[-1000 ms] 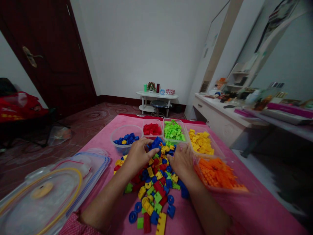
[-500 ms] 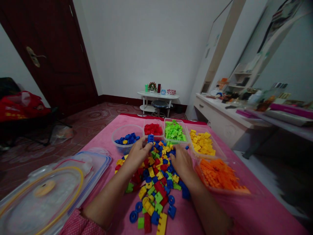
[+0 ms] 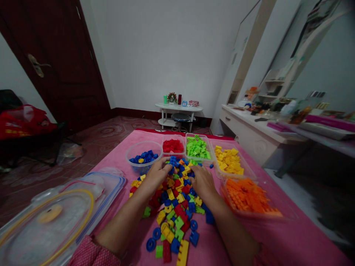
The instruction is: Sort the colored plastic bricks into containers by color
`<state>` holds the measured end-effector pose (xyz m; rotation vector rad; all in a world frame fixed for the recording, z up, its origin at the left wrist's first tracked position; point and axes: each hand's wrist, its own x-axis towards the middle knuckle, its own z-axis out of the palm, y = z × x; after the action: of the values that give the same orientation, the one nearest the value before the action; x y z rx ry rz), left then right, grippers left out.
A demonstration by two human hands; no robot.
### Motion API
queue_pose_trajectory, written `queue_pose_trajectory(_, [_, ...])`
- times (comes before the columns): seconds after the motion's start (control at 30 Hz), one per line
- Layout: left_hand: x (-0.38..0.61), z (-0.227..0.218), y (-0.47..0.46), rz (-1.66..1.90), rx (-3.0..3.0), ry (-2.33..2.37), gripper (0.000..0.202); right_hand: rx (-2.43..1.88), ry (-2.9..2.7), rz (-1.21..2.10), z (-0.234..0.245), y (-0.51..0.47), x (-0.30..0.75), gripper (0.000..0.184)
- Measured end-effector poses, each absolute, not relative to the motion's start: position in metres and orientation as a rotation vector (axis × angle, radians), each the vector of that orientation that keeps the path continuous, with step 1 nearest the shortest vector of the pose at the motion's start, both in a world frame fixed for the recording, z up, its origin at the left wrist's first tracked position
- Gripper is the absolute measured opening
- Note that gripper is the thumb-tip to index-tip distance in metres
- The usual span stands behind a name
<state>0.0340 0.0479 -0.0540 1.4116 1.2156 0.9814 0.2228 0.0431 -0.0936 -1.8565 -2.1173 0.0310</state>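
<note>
Loose toy building bricks (image 3: 177, 199) in red, yellow, blue and green lie heaped on a pink-covered table. My left hand (image 3: 158, 173) is at the far left part of the heap, thumb and fingers closed on a blue brick (image 3: 173, 160). The brick is low, in front of the red bricks' box, and partly covered by my fingers. On the heap's right side is my right hand (image 3: 203, 180), palm down, thumb and fingers apart over the bricks. Its fingertips touch or nearly touch the pieces, and I see nothing gripped there.
Behind the heap stand a round tub (image 3: 144, 168) of blue bricks and boxes of red (image 3: 173, 155), green (image 3: 186, 147) and yellow bricks (image 3: 251, 174). An orange-brick box (image 3: 249, 213) is at right. Clear lids (image 3: 66, 212) are stacked at left.
My left hand has lowered the blue brick toward the heap. The right hand has shifted slightly left, its fingers further over the bricks.
</note>
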Motion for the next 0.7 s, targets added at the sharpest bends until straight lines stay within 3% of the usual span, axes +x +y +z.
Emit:
queue_pose_trajectory(0.27, [0.035, -0.051, 0.047, 0.984, 1.363, 1.212, 0.043, -1.73, -2.054, 0.183, -0.096, 0.045, 0.22, 0.027])
queue_pose_trajectory(0.43, [0.035, -0.047, 0.045, 1.003, 1.236, 1.176, 0.041, -1.726, -2.026, 0.299, -0.069, 0.04, 0.222, 0.034])
queue_pose_trajectory(0.7, [0.038, -0.045, 0.044, 1.0, 1.139, 1.195, 0.045, -1.78, -2.479, 0.313, -0.034, 0.008, 0.221, 0.025])
